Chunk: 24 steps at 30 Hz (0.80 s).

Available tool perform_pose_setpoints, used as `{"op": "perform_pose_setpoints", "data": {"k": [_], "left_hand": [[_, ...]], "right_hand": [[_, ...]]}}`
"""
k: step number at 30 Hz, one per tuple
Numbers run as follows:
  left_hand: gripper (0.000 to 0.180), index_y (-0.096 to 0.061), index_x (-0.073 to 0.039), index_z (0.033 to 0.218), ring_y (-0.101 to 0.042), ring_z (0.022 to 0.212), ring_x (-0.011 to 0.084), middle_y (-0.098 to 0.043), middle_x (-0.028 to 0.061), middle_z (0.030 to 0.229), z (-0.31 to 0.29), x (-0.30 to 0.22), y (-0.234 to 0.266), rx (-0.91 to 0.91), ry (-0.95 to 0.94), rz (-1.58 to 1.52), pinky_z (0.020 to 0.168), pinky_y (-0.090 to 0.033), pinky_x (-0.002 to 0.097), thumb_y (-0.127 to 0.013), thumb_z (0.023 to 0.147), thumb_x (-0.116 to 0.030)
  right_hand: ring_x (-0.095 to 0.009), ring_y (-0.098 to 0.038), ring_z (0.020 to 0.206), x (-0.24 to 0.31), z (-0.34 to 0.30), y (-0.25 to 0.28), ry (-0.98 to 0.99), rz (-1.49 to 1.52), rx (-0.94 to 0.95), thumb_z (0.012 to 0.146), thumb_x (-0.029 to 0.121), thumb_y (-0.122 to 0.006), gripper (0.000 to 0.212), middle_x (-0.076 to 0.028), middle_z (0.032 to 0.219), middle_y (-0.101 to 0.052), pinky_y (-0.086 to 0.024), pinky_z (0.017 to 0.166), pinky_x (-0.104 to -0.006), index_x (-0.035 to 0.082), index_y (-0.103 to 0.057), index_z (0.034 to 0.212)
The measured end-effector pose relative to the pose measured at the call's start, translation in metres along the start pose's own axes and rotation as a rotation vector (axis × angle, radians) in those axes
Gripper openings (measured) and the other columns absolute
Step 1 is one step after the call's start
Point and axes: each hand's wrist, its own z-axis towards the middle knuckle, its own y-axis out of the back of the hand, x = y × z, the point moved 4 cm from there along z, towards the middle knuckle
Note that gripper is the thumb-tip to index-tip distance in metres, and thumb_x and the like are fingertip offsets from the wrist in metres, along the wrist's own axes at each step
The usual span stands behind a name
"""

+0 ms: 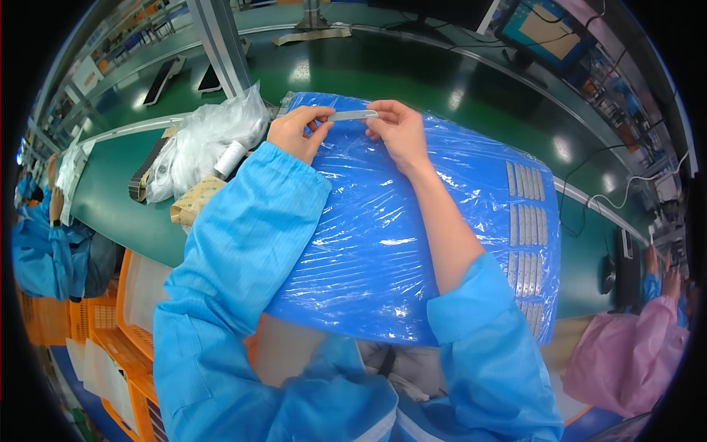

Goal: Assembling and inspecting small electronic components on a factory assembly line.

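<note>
Between my two hands is a thin grey strip (352, 116) with rounded ends, held level above the far part of a blue board wrapped in clear film (368, 221). My left hand (300, 132) pinches its left end between thumb and fingers. At the other end, my right hand (398, 132) grips it with the fingertips. Several similar grey strips (527, 226) lie in neat groups along the right side of the wrapped board. Creases and glare cover much of the film.
Left of the board, a crumpled clear plastic bag (213, 132) lies by a white roll (230, 158) and brown paper (196, 200) on the green table (110, 191). A metal post (221, 48) rises behind. Orange crates (136, 295) stand lower left. Other people sit at both sides.
</note>
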Motion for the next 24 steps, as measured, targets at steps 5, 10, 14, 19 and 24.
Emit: {"op": "perform_pose_setpoints", "data": {"k": [5, 10, 14, 19, 24], "left_hand": [[0.027, -0.071, -0.008, 0.104, -0.062, 0.070, 0.0127, -0.070, 0.0042, 0.084, 0.000, 0.003, 0.000, -0.026, 0.027, -0.024, 0.062, -0.049, 0.0248, -0.071, 0.078, -0.001], [0.025, -0.071, -0.008, 0.103, -0.063, 0.071, 0.0120, -0.070, 0.0042, 0.084, 0.000, 0.005, -0.001, -0.019, 0.081, -0.075, 0.063, -0.049, 0.0246, -0.072, 0.079, -0.003], [0.021, -0.071, -0.006, 0.101, -0.063, 0.071, 0.0120, -0.070, 0.0046, 0.083, 0.001, 0.001, -0.002, 0.010, 0.118, -0.068, 0.064, -0.050, 0.0249, -0.071, 0.081, -0.007], [0.016, -0.069, -0.003, 0.102, -0.063, 0.073, 0.0121, -0.070, 0.0064, 0.084, 0.003, 0.014, -0.005, 0.036, 0.263, -0.114, 0.065, -0.050, 0.0253, -0.064, 0.088, -0.010], [0.019, -0.064, 0.000, 0.108, -0.061, 0.073, 0.0130, -0.068, 0.0081, 0.086, 0.002, 0.020, -0.008, 0.012, 0.283, -0.240, 0.069, -0.050, 0.0253, -0.057, 0.093, -0.009]], "right_hand": [[-0.013, -0.064, 0.071, 0.002, 0.001, -0.001, 0.023, -0.037, -0.001, 0.082, -0.002, -0.061, 0.021, -0.012, 0.089, -0.068, -0.052, 0.063, -0.0240, -0.003, -0.063, 0.103], [-0.013, -0.064, 0.070, 0.002, -0.001, -0.002, 0.028, -0.037, -0.013, 0.082, -0.002, -0.061, 0.019, -0.011, 0.088, -0.068, -0.051, 0.063, -0.0241, -0.003, -0.063, 0.101], [-0.013, -0.064, 0.076, 0.004, 0.000, 0.000, 0.038, -0.120, 0.023, 0.083, -0.001, -0.063, 0.024, -0.011, 0.090, -0.068, -0.052, 0.068, -0.0245, -0.001, -0.062, 0.107], [-0.012, -0.063, 0.076, 0.005, 0.000, -0.003, 0.025, -0.139, 0.028, 0.083, 0.000, -0.063, 0.024, -0.011, 0.090, -0.068, -0.052, 0.068, -0.0241, -0.001, -0.062, 0.107], [-0.011, -0.062, 0.067, 0.005, -0.001, -0.002, 0.050, -0.074, -0.008, 0.081, -0.001, -0.063, 0.019, -0.009, 0.084, -0.068, -0.049, 0.061, -0.0235, -0.002, -0.065, 0.100]]}}
